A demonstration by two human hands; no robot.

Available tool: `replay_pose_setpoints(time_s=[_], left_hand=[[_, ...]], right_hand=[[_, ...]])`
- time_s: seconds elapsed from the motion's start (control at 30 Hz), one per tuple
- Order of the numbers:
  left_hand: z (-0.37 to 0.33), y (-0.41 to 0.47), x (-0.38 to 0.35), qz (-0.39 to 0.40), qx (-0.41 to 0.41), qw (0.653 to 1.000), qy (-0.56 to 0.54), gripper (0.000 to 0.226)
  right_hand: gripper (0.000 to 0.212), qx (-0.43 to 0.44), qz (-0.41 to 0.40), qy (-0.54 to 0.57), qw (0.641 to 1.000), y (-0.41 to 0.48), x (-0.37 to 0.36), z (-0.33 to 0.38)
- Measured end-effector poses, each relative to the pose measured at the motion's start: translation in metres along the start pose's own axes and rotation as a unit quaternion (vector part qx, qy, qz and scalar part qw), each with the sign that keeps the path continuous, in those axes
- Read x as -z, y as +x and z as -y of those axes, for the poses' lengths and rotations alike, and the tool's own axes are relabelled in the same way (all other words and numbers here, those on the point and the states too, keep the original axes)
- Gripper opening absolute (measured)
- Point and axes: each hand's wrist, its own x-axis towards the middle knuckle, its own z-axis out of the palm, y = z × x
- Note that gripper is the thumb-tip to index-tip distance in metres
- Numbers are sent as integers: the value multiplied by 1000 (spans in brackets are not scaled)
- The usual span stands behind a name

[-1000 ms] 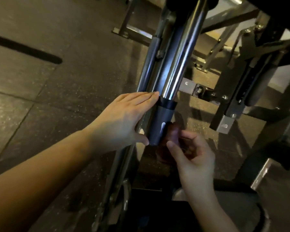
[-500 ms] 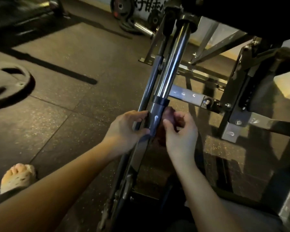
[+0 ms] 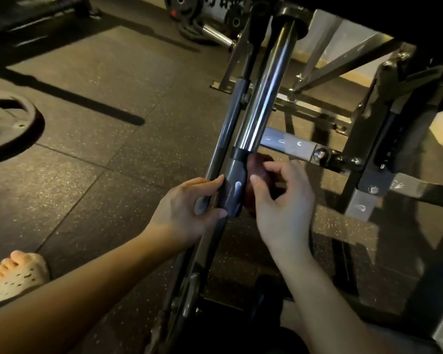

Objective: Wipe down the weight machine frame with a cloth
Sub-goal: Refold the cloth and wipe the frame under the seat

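Observation:
A polished chrome bar (image 3: pixel 265 90) of the weight machine slants down the middle of the view and ends in a dark sleeve (image 3: pixel 234 190). My left hand (image 3: pixel 187 210) grips the sleeve and the thin grey rod (image 3: pixel 228 129) beside it from the left. My right hand (image 3: pixel 279 203) holds a dark reddish cloth (image 3: pixel 257 164) against the right side of the sleeve. Most of the cloth is hidden behind the sleeve and my fingers.
A weight plate (image 3: pixel 8 126) lies on the rubber floor at the left. More plates and a bar end (image 3: pixel 215 34) sit at the back. Frame struts and bolted brackets (image 3: pixel 322 154) crowd the right. My foot in a sandal (image 3: pixel 16 274) is at the lower left.
My left hand has gone from lying flat against the bar to curling round the sleeve and rod. The view has pulled back and tilted up; the right hand stays with the cloth at the sleeve.

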Motion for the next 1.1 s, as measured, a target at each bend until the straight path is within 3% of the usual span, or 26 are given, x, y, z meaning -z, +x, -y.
replay_pose_setpoints(time_s=[0.13, 0.3, 0.43, 0.53, 0.7, 0.9, 1.1], left_hand=[[1, 0, -6, -15, -3, 1000, -1, 62], [-5, -2, -5, -30, 22, 999, -26, 61], [-6, -5, -2, -17, 34, 997, -68, 63], [-4, -3, 1, -5, 28, 997, -68, 63], [2, 0, 0, 1, 22, 996, -82, 63], [0, -7, -11, -25, 51, 992, -113, 64], [-4, -13, -15, -34, 77, 983, -166, 54]], right_hand=[[22, 103, 43, 2, 994, -35, 1, -11], [19, 87, 111, -25, 990, -47, 6, -24], [28, 22, 45, -61, 997, 1, 6, -6], [29, 36, 30, -50, 998, 3, 4, -2], [29, 105, 113, -59, 986, -66, 4, -20], [33, 112, 24, -99, 988, 7, 1, 11], [38, 137, 133, -132, 973, -53, 8, -10]])
